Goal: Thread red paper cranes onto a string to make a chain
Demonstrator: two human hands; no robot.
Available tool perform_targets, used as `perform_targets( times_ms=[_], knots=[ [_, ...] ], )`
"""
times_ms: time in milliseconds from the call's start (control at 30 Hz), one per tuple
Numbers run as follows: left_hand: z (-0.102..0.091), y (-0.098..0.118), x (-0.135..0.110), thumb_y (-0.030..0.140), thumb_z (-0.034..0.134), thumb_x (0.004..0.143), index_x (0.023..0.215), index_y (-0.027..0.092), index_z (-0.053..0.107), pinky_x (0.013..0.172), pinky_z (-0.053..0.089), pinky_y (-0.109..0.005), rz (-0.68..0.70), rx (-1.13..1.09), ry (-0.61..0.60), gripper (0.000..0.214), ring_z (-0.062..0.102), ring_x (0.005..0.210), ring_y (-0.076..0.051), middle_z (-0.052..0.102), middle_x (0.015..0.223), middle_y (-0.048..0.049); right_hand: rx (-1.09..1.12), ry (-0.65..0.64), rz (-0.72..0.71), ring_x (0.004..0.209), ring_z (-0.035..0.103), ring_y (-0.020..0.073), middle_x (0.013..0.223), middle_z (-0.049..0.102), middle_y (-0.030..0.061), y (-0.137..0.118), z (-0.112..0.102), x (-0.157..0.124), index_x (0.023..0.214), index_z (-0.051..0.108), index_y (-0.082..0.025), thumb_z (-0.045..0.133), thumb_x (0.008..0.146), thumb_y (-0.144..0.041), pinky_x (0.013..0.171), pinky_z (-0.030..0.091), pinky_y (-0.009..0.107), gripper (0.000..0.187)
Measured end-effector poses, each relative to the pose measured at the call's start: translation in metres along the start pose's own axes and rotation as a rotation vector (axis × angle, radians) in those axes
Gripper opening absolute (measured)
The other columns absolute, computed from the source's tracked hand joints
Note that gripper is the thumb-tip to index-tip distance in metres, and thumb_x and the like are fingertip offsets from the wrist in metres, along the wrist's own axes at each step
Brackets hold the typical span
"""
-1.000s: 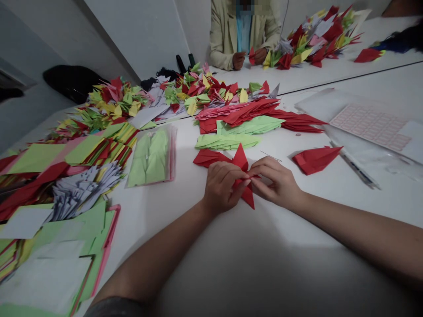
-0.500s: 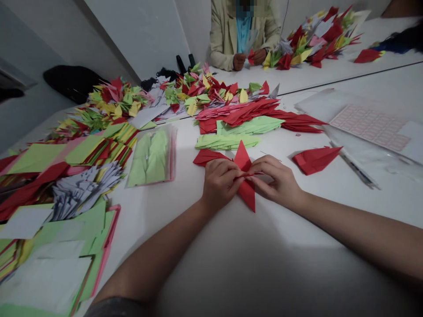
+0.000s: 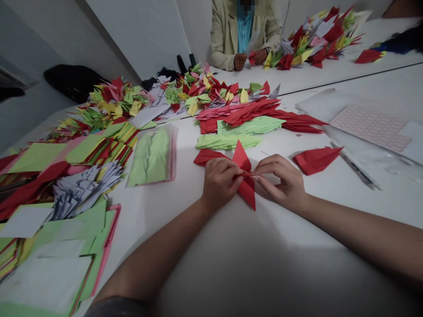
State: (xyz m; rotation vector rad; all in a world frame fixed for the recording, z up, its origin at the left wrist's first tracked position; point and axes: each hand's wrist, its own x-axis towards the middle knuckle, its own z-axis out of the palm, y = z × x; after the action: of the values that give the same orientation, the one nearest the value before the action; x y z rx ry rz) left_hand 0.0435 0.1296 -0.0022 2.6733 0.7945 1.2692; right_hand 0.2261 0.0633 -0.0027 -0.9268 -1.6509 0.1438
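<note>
A red origami paper crane [image 3: 246, 193] is held above the white table, one pointed wing toward me and the other away. My left hand [image 3: 220, 180] pinches its folded middle from the left, thumb against curled fingers. From the right, my right hand [image 3: 280, 180] pinches a narrow red tip between thumb and fingertips. The fingers cover part of the folds. Just behind my left hand lies another folded red paper piece [image 3: 211, 156]. To the right of my right hand rests a separate red folded piece [image 3: 317, 160].
Stacks of folded green strips [image 3: 228, 141] and red strips [image 3: 251, 112] lie ahead. A clear packet of green paper [image 3: 150, 156] and sheets [image 3: 62, 233] are at left. Beyond is a heap of paper cranes [image 3: 194, 88]. Across sits a person [image 3: 244, 35] holding red paper. A pen [image 3: 360, 169] lies right.
My right hand has shifted slightly to the right, its fingertips now at the outer end of the red tip. The far wing leans a little further left. My left hand stays put.
</note>
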Motion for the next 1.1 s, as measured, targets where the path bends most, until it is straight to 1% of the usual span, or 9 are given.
perform_targets(
  times_ms=[133, 300, 367, 600, 733, 833, 1000, 1100],
  knots=[
    [-0.0002, 0.0009, 0.0011, 0.024, 0.063, 0.084, 0.083, 0.023, 0.067, 0.085, 0.043, -0.037, 0.012, -0.013, 0.021, 0.004, 0.061, 0.088, -0.019, 0.068, 0.083, -0.0005, -0.005, -0.040, 0.009, 0.082, 0.062, 0.0208, 0.088, 0.064, 0.0061, 0.0016, 0.0002, 0.0000, 0.094, 0.063, -0.023, 0.063, 0.085, -0.016, 0.070, 0.052, 0.037, 0.012],
    [-0.0009, 0.0044, 0.0017, 0.023, 0.065, 0.084, 0.084, 0.022, 0.064, 0.083, 0.045, -0.034, 0.118, -0.052, 0.098, 0.002, 0.062, 0.082, -0.016, 0.068, 0.080, 0.0006, -0.003, -0.080, 0.005, 0.084, 0.062, 0.0212, 0.089, 0.064, 0.0058, 0.0040, 0.0013, -0.0009, 0.096, 0.063, -0.024, 0.062, 0.086, -0.017, 0.072, 0.053, 0.038, 0.012],
    [-0.0012, 0.0052, 0.0015, 0.022, 0.065, 0.084, 0.085, 0.022, 0.063, 0.082, 0.046, -0.034, 0.132, -0.050, 0.111, 0.003, 0.062, 0.081, -0.016, 0.068, 0.080, 0.0004, -0.009, -0.091, 0.005, 0.085, 0.062, 0.0214, 0.091, 0.064, 0.0061, 0.0050, 0.0017, -0.0018, 0.098, 0.062, -0.024, 0.061, 0.086, -0.017, 0.073, 0.053, 0.039, 0.014],
    [-0.0023, 0.0060, -0.0004, 0.022, 0.062, 0.086, 0.086, 0.021, 0.061, 0.083, 0.047, -0.035, 0.115, -0.035, 0.080, 0.001, 0.064, 0.083, -0.018, 0.070, 0.082, -0.0012, 0.014, -0.110, 0.053, 0.088, 0.059, 0.0209, 0.092, 0.061, 0.0065, 0.0057, 0.0021, -0.0021, 0.096, 0.060, -0.023, 0.060, 0.086, -0.014, 0.075, 0.051, 0.038, 0.014],
    [-0.0034, 0.0067, 0.0000, 0.019, 0.060, 0.086, 0.087, 0.021, 0.061, 0.084, 0.046, -0.036, 0.139, -0.045, 0.077, 0.002, 0.064, 0.083, -0.018, 0.070, 0.083, -0.0012, 0.030, -0.115, 0.053, 0.088, 0.058, 0.0205, 0.092, 0.061, 0.0063, 0.0048, 0.0017, -0.0016, 0.095, 0.060, -0.022, 0.063, 0.084, -0.014, 0.075, 0.051, 0.038, 0.014],
    [-0.0042, 0.0074, 0.0005, 0.018, 0.059, 0.087, 0.086, 0.021, 0.061, 0.084, 0.046, -0.036, 0.129, -0.027, 0.055, 0.003, 0.064, 0.083, -0.018, 0.070, 0.083, -0.0013, 0.025, -0.112, 0.049, 0.088, 0.058, 0.0205, 0.092, 0.061, 0.0063, 0.0050, 0.0018, -0.0019, 0.096, 0.060, -0.022, 0.063, 0.084, -0.014, 0.075, 0.051, 0.038, 0.015],
    [-0.0038, 0.0080, 0.0001, 0.018, 0.061, 0.085, 0.087, 0.021, 0.060, 0.083, 0.046, -0.037, 0.130, -0.027, 0.087, 0.004, 0.064, 0.084, -0.019, 0.070, 0.082, -0.0013, 0.001, -0.126, 0.045, 0.087, 0.058, 0.0199, 0.092, 0.060, 0.0061, 0.0054, 0.0023, -0.0018, 0.096, 0.059, -0.022, 0.062, 0.085, -0.014, 0.074, 0.050, 0.037, 0.014],
    [-0.0041, 0.0087, -0.0002, 0.017, 0.060, 0.084, 0.087, 0.020, 0.058, 0.083, 0.046, -0.037, 0.140, -0.026, 0.082, 0.005, 0.064, 0.084, -0.019, 0.070, 0.083, -0.0018, -0.010, -0.131, 0.037, 0.088, 0.057, 0.0198, 0.092, 0.060, 0.0062, 0.0053, 0.0022, -0.0021, 0.095, 0.058, -0.022, 0.061, 0.085, -0.014, 0.075, 0.050, 0.036, 0.013]
  ],
)
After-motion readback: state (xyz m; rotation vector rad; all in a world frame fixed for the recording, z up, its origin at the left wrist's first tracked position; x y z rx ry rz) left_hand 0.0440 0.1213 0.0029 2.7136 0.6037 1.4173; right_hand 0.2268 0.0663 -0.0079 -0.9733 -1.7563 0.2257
